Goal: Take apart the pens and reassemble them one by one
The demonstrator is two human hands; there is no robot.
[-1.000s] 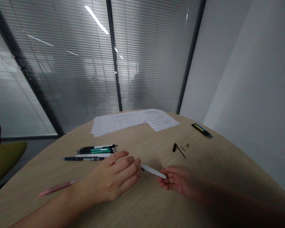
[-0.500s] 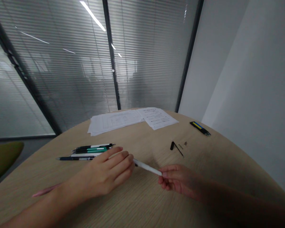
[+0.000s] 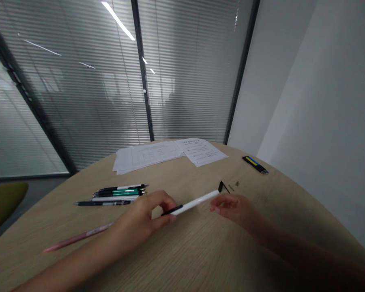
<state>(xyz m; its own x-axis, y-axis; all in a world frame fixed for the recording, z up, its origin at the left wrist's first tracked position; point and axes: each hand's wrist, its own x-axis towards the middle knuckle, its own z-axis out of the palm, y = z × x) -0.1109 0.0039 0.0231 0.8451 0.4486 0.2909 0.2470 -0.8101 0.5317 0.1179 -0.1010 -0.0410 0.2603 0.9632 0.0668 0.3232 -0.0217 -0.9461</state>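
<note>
My left hand (image 3: 141,215) grips the black end of a white pen barrel (image 3: 194,202), which slants up and to the right above the table. My right hand (image 3: 234,209) sits just below the barrel's far end, fingers loosely apart and apparently not touching it. Beyond that end lie a small black pen part (image 3: 220,186), a thin black pen refill (image 3: 226,187) and a tiny metal piece (image 3: 237,183). A pink pencil (image 3: 79,237) lies beside my left forearm.
Several pens (image 3: 118,194) lie side by side on the round wooden table (image 3: 182,259), with printed papers (image 3: 146,159) behind them. A black and yellow pen set (image 3: 254,164) lies near the far right edge. A green chair (image 3: 3,202) stands at the left, with glass and blinds behind.
The white barrel has swung up at its far end. My right hand has let go of it and dropped below, while my left hand now grips the black end.
</note>
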